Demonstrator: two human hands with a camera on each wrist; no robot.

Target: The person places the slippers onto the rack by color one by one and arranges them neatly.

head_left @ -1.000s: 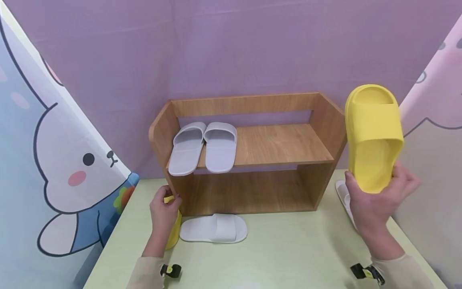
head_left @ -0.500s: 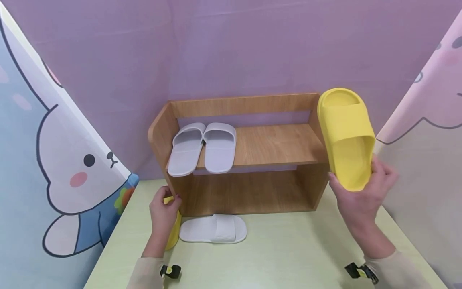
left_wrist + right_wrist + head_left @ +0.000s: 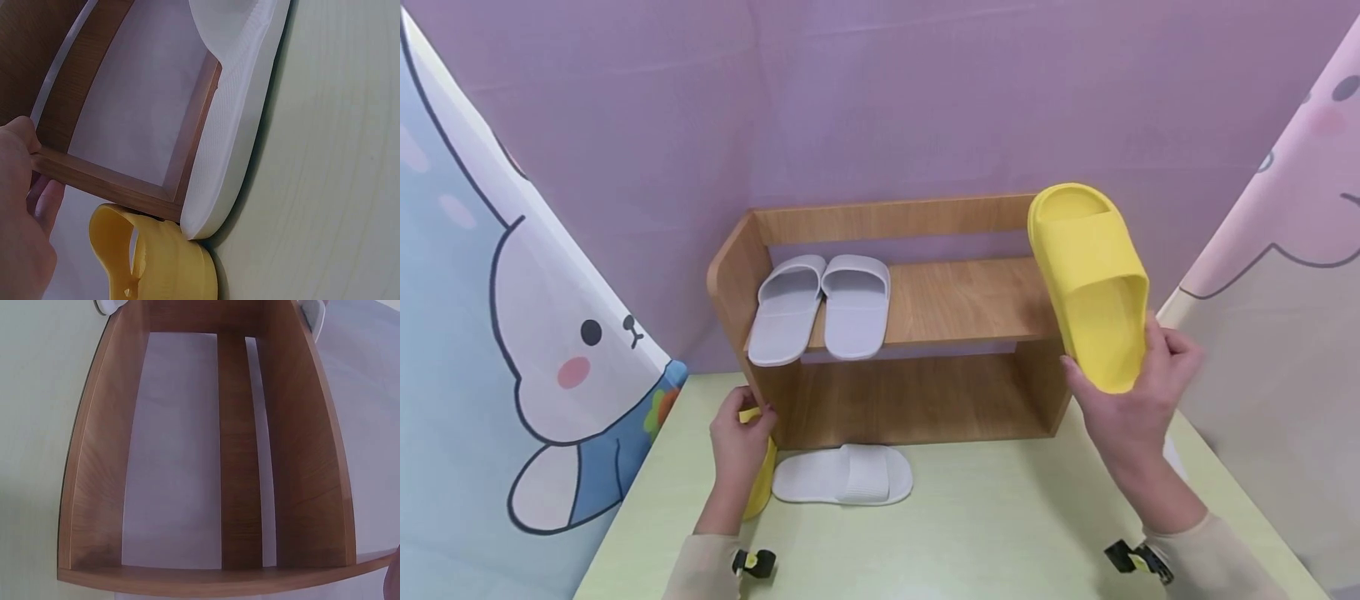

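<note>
My right hand (image 3: 1131,421) grips a yellow slipper (image 3: 1086,258) by its heel end, toe up, in front of the wooden shoe rack's right end. With thumb and fingers my left hand (image 3: 741,437) pinches the front edge of the shoe rack's (image 3: 970,304) left side panel, as the left wrist view also shows. Another yellow slipper (image 3: 169,269) stands beside that panel, partly hidden by the left hand in the head view. Two light grey slippers (image 3: 856,312) sit side by side at the left of the upper shelf, heels toward me.
A white slipper (image 3: 842,475) lies sideways on the pale table (image 3: 955,533) before the rack's lower shelf. Part of another white slipper (image 3: 1174,457) shows behind the right wrist. A purple backdrop (image 3: 910,100) hangs behind, with printed cartoon cloths at both sides.
My right hand has moved left with the yellow slipper, from beside the rack to in front of its right end. The slipper leans more to the left. My left hand has stayed put.
</note>
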